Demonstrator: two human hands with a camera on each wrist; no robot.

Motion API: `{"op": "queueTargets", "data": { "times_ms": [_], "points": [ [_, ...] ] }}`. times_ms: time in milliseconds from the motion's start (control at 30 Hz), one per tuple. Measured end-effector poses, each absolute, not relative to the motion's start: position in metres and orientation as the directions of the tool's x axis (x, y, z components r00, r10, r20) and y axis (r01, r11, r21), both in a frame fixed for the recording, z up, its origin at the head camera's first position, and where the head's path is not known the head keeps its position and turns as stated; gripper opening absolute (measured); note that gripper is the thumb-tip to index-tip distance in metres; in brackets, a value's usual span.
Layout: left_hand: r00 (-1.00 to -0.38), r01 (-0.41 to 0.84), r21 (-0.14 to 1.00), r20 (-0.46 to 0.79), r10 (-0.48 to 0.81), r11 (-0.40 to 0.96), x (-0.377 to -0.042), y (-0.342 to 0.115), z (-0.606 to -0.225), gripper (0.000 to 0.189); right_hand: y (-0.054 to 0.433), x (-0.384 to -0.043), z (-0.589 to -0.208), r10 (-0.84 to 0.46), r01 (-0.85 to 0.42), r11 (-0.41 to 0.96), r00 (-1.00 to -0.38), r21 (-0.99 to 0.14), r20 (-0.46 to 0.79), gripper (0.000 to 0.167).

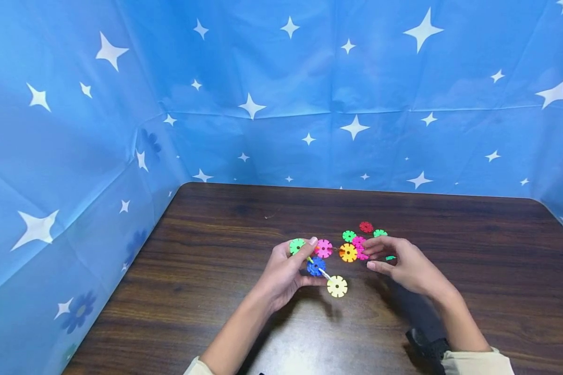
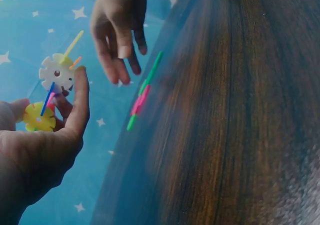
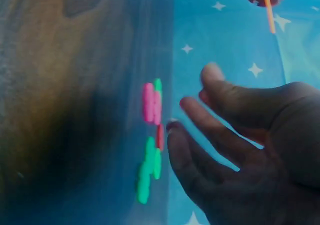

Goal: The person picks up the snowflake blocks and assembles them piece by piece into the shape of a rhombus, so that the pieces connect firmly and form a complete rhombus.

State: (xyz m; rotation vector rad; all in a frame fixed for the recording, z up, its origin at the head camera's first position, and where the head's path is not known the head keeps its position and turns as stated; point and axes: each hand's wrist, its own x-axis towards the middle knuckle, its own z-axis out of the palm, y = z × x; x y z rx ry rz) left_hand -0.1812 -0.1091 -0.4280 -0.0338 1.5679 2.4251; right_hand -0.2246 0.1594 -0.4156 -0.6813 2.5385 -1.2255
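Note:
My left hand grips a joined cluster of notched plastic discs over the table. In the head view the cluster shows a green disc by the thumb, a pink disc, a blue disc, a pale yellow disc at the near end and an orange disc to the right. Some discs stand edge-on between the others. My right hand hovers to the right with fingers spread and slightly bent, holding nothing. Beneath its fingertips lie loose pink discs, partly hidden.
Around the pink ones, loose discs lie on the dark wooden table: a red disc, a green disc and more green ones, partly covered by the right hand. A blue star-patterned curtain borders the table behind and at the sides.

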Motion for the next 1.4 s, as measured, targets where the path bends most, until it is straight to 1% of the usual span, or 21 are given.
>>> {"op": "queueTargets", "data": {
  "times_ms": [100,133,233,300,400,567,700,767,867,1000,1100,1233,1333,1400],
  "points": [
    [-0.967,-0.227,0.889,-0.157,0.201,-0.397,-0.182,-0.110,-0.428,0.015,0.157,-0.224,-0.421,-0.500,-0.343,0.659,-0.865,-0.669,-0.049,0.047],
    [-0.967,-0.227,0.887,-0.156,0.203,-0.401,-0.182,-0.111,-0.428,0.015,0.157,-0.224,-0.422,-0.505,-0.351,0.680,-0.861,-0.643,-0.064,0.050],
    [-0.965,-0.231,0.883,-0.156,0.210,-0.408,-0.182,-0.111,-0.428,0.016,0.154,-0.223,-0.427,-0.552,-0.401,0.692,-0.829,-0.600,-0.083,0.053],
    [-0.964,-0.235,0.882,-0.158,0.214,-0.408,-0.182,-0.111,-0.428,0.018,0.154,-0.222,-0.429,-0.571,-0.430,0.697,-0.817,-0.574,-0.082,0.051],
    [-0.961,-0.243,0.881,-0.163,0.222,-0.405,-0.181,-0.111,-0.427,0.019,0.154,-0.222,-0.432,-0.584,-0.454,0.698,-0.809,-0.554,-0.072,0.042],
    [-0.958,-0.246,0.884,-0.158,0.240,-0.398,-0.180,-0.110,-0.426,0.022,0.152,-0.221,-0.434,-0.544,-0.398,0.712,-0.833,-0.579,-0.096,0.023],
    [-0.957,-0.244,0.886,-0.153,0.248,-0.394,-0.179,-0.109,-0.427,0.024,0.150,-0.220,-0.436,-0.497,-0.366,0.743,-0.862,-0.560,-0.096,0.019],
    [-0.956,-0.242,0.887,-0.150,0.250,-0.392,-0.179,-0.108,-0.427,0.024,0.151,-0.220,-0.436,-0.490,-0.354,0.745,-0.866,-0.565,-0.103,0.020],
    [-0.956,-0.238,0.891,-0.145,0.254,-0.388,-0.179,-0.108,-0.428,0.024,0.152,-0.221,-0.435,-0.485,-0.322,0.729,-0.866,-0.604,-0.124,0.019],
    [-0.956,-0.242,0.893,-0.154,0.248,-0.380,-0.178,-0.108,-0.428,0.025,0.153,-0.223,-0.432,-0.478,-0.311,0.690,-0.873,-0.653,-0.090,0.016],
    [-0.959,-0.245,0.894,-0.166,0.231,-0.375,-0.179,-0.108,-0.429,0.027,0.152,-0.224,-0.426,-0.479,-0.310,0.620,-0.877,-0.721,-0.035,0.014],
    [-0.964,-0.241,0.896,-0.175,0.202,-0.373,-0.180,-0.108,-0.431,0.034,0.154,-0.222,-0.415,-0.491,-0.295,0.491,-0.871,-0.820,0.020,0.012],
    [-0.965,-0.242,0.895,-0.183,0.187,-0.374,-0.180,-0.108,-0.431,0.038,0.154,-0.220,-0.411,-0.493,-0.302,0.444,-0.869,-0.844,0.052,0.012],
    [-0.966,-0.243,0.895,-0.186,0.181,-0.374,-0.180,-0.108,-0.432,0.040,0.153,-0.219,-0.410,-0.491,-0.309,0.438,-0.869,-0.844,0.063,0.012]
  ]
}}
